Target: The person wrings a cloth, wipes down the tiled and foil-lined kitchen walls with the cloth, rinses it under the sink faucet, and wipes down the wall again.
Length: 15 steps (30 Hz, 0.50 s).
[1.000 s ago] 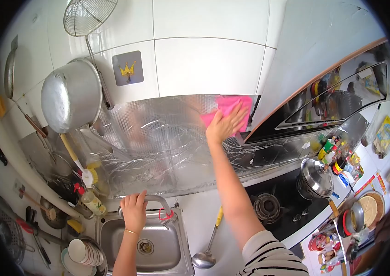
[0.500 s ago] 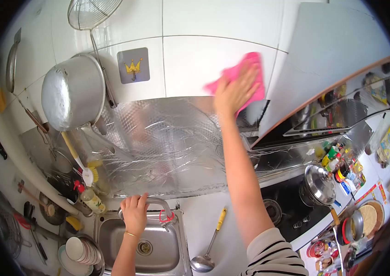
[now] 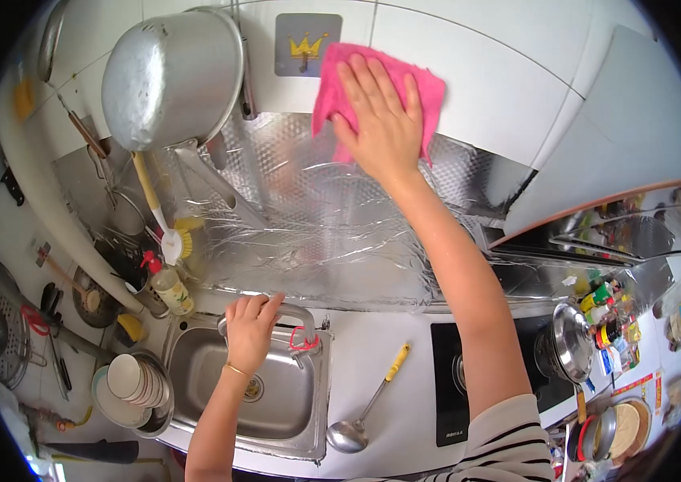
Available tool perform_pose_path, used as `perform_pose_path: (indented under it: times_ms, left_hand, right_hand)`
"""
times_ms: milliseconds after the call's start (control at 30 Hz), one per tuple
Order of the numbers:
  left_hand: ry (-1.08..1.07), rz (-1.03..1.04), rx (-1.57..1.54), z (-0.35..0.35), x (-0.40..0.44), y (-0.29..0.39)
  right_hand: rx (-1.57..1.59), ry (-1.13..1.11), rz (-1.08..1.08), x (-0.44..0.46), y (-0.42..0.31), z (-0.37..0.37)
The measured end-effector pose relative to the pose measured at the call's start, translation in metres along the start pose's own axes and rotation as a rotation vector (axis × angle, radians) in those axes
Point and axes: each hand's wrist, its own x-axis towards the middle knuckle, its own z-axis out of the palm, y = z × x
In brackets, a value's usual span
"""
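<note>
My right hand (image 3: 380, 124) lies with fingers spread on a pink cloth (image 3: 433, 96), pressing it against the white tiles where they meet the foil lining (image 3: 308, 209). A grey hook plate with a yellow crown (image 3: 306, 44) is just left of the cloth. Down at the sink (image 3: 292, 398), my left hand (image 3: 250, 329) is closed over the curved spout of the faucet (image 3: 296, 315). A red band (image 3: 305, 344) hangs around the faucet. Part of the spout is hidden under my fingers.
A large aluminium pot (image 3: 167, 80) hangs on the left wall. Beneath it stand a spray bottle (image 3: 170, 287) and a white-headed brush (image 3: 173, 243). Stacked bowls (image 3: 127, 377) are left of the sink. A ladle (image 3: 348, 434) lies on the counter, near the stove (image 3: 449, 410) with a lidded pot (image 3: 572, 341).
My right hand has wiped leftward with the pink cloth, which is now spread wider beside the crown plate. My left hand stays on the faucet. The camera view has shifted.
</note>
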Motion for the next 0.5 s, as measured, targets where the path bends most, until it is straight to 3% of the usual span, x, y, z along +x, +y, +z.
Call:
perform_pose_path:
  times_ms: [100, 267, 300, 400, 500]
  left_hand:
    - [0.01, 0.01, -0.02, 0.004, -0.003, -0.002]
    - [-0.003, -0.016, -0.048, 0.002, -0.006, -0.004]
    - [-0.002, -0.006, -0.058, 0.002, -0.006, -0.006]
    - [-0.005, -0.016, -0.073, 0.004, -0.009, -0.006]
    - [0.024, -0.006, -0.064, 0.003, -0.005, -0.005]
  right_hand:
    - [-0.004, -0.181, -0.302, -0.023, -0.027, 0.023]
    - [-0.03, -0.62, -0.911, -0.196, -0.055, 0.05]
    - [-0.027, -0.617, -0.916, -0.207, -0.048, 0.052]
    - [0.155, -0.564, -0.65, -0.21, -0.046, 0.054]
    - [-0.095, -0.374, -0.305, -0.072, -0.053, 0.03]
